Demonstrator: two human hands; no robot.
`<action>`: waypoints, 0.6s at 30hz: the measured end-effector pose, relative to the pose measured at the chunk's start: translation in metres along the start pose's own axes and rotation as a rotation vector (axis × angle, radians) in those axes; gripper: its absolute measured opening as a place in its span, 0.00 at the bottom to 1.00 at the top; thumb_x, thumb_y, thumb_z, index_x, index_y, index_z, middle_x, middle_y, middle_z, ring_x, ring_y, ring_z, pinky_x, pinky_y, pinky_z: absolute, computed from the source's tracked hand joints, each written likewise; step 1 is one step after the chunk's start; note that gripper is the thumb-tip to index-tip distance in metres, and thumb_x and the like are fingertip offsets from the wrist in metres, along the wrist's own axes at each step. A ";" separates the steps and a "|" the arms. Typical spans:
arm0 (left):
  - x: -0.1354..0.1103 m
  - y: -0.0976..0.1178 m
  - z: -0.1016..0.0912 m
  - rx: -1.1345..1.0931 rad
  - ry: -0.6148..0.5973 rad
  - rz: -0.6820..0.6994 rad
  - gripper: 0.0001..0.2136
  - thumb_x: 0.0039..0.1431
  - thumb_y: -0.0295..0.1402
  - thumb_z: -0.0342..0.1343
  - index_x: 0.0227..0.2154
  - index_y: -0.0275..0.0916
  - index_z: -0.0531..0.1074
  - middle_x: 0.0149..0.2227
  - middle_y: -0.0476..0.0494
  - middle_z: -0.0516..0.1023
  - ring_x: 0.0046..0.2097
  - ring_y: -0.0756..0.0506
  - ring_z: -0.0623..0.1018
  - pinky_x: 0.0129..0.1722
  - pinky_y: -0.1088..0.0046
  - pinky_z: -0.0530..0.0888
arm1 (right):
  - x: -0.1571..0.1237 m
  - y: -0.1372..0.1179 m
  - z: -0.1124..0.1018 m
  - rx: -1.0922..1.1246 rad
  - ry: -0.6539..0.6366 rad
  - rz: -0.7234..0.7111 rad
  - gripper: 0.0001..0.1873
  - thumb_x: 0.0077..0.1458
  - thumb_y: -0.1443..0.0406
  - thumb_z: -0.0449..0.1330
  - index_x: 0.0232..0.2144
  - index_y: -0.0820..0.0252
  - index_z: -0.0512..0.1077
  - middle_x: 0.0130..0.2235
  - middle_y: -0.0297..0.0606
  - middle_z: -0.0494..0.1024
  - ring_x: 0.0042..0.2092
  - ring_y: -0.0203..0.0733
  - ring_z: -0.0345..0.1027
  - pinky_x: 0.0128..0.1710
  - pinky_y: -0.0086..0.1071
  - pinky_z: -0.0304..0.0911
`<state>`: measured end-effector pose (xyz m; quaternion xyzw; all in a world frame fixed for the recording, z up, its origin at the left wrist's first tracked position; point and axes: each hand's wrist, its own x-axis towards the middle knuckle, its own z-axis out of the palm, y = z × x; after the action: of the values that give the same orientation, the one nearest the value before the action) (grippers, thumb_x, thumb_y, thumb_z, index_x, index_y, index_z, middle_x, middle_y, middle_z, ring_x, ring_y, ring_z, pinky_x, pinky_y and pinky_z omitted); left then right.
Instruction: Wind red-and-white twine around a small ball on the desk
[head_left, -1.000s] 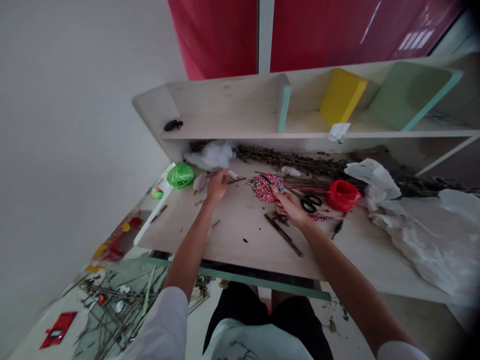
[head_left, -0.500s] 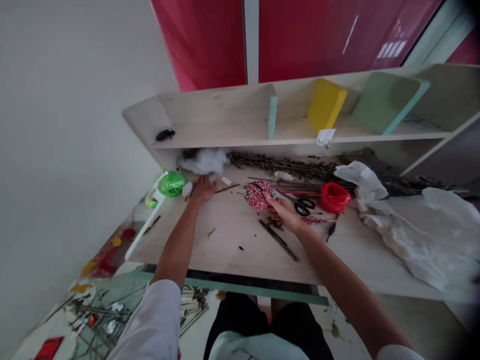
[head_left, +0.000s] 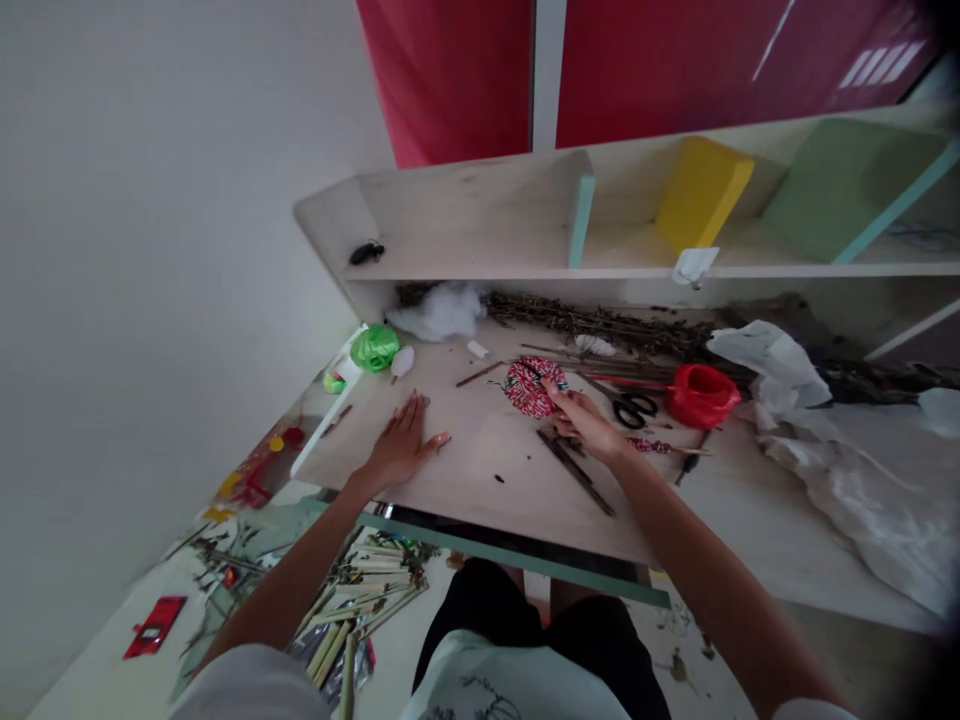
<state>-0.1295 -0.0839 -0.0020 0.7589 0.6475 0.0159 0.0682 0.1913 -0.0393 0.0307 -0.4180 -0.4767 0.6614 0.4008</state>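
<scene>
My left hand (head_left: 403, 447) lies flat on the desk top (head_left: 469, 490), fingers stretched out and the thumb spread. Nothing is held in it. My right hand (head_left: 589, 425) grips the lower right edge of a round coil of red, white and green twine (head_left: 531, 390), which rests on the desk. Dark sticks (head_left: 577, 472) lie just below this hand. To its right are black-handled scissors (head_left: 635, 409), a roll of red plastic string (head_left: 701, 396) and a stick wrapped in the same patterned twine (head_left: 649, 445).
Green plastic string (head_left: 375, 349), a small white ball (head_left: 403, 361) and white fluff (head_left: 442, 312) sit at the back left. Dried stems (head_left: 600, 325) line the back under the shelf (head_left: 480, 262). A crumpled white plastic bag (head_left: 862, 480) covers the right side. Cut sticks (head_left: 367, 590) litter the floor.
My left hand has drawn back from beside the white fluff toward the desk's front edge. My right hand stays at the twine coil. The whole view has shifted leftward.
</scene>
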 end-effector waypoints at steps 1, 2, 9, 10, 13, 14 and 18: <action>-0.015 -0.004 0.001 0.021 0.014 0.004 0.38 0.63 0.54 0.34 0.66 0.28 0.42 0.69 0.29 0.38 0.70 0.39 0.45 0.66 0.55 0.48 | 0.000 0.001 -0.001 0.006 0.004 -0.008 0.31 0.40 0.41 0.64 0.21 0.55 0.52 0.18 0.23 0.45 0.18 0.26 0.36 0.17 0.28 0.30; -0.029 -0.009 0.003 0.041 0.031 0.002 0.38 0.63 0.53 0.34 0.66 0.28 0.43 0.69 0.29 0.39 0.69 0.39 0.47 0.66 0.55 0.48 | 0.001 0.002 -0.002 0.010 0.006 -0.016 0.31 0.40 0.41 0.64 0.21 0.55 0.52 0.19 0.23 0.45 0.19 0.26 0.36 0.17 0.28 0.30; -0.098 -0.053 0.013 0.102 0.155 -0.189 0.36 0.63 0.52 0.34 0.66 0.29 0.47 0.67 0.27 0.49 0.68 0.36 0.52 0.65 0.51 0.49 | 0.001 0.005 -0.002 -0.033 0.011 -0.029 0.31 0.39 0.39 0.63 0.21 0.56 0.56 0.18 0.24 0.45 0.19 0.27 0.35 0.16 0.29 0.31; -0.102 -0.060 0.013 0.094 0.170 -0.218 0.36 0.63 0.51 0.34 0.66 0.29 0.48 0.67 0.27 0.50 0.68 0.36 0.53 0.65 0.51 0.50 | 0.001 0.005 -0.002 -0.033 0.012 -0.028 0.31 0.38 0.38 0.63 0.22 0.55 0.57 0.18 0.24 0.45 0.19 0.28 0.36 0.16 0.29 0.31; -0.106 -0.075 0.012 0.038 0.224 -0.319 0.33 0.64 0.49 0.34 0.64 0.30 0.52 0.66 0.27 0.52 0.68 0.35 0.54 0.64 0.50 0.52 | 0.001 0.004 -0.001 -0.027 0.014 -0.018 0.31 0.37 0.38 0.63 0.24 0.55 0.59 0.18 0.23 0.46 0.19 0.28 0.36 0.17 0.28 0.30; -0.105 -0.078 0.011 0.004 0.254 -0.345 0.32 0.64 0.48 0.33 0.63 0.30 0.54 0.66 0.28 0.55 0.67 0.35 0.54 0.64 0.51 0.53 | 0.000 0.004 -0.001 -0.027 0.017 -0.011 0.31 0.37 0.38 0.63 0.24 0.55 0.59 0.18 0.23 0.46 0.19 0.28 0.36 0.17 0.28 0.29; -0.091 -0.088 0.005 -0.125 0.398 -0.396 0.25 0.65 0.43 0.32 0.57 0.34 0.61 0.60 0.32 0.66 0.62 0.40 0.64 0.61 0.59 0.61 | -0.001 0.001 0.000 -0.013 0.035 0.013 0.31 0.36 0.38 0.64 0.24 0.55 0.59 0.18 0.22 0.45 0.19 0.27 0.35 0.17 0.28 0.29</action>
<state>-0.2296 -0.1610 -0.0123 0.5941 0.7814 0.1906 -0.0116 0.1918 -0.0401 0.0299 -0.4349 -0.4712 0.6535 0.4021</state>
